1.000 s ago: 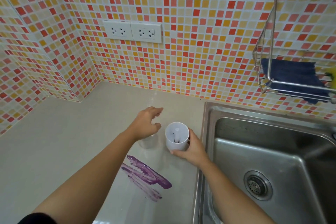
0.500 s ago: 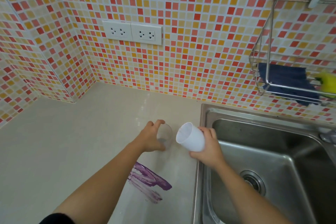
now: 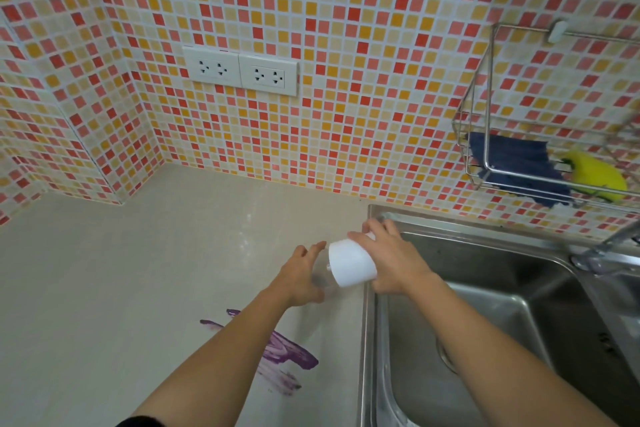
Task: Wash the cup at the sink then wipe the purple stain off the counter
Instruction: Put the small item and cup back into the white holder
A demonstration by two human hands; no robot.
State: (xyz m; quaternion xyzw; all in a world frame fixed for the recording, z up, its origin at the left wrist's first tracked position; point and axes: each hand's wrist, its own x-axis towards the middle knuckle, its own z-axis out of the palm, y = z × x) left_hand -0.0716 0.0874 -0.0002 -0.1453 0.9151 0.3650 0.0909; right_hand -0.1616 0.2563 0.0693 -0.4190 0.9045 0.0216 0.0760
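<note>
Head view: the right hand (image 3: 391, 263) is wrapped round the white cup (image 3: 349, 265), tipped on its side just over the sink (image 3: 485, 229) rim. The left hand (image 3: 301, 274) hovers over the counter (image 3: 138, 270) with fingers straight and spread, holding nothing I can make out. The purple stain (image 3: 284, 354) is unwiped. Washing looks barely begun; next the cup needs carrying under the tap (image 3: 609, 243). The cloth (image 3: 516, 163) waits in the rack.
</note>
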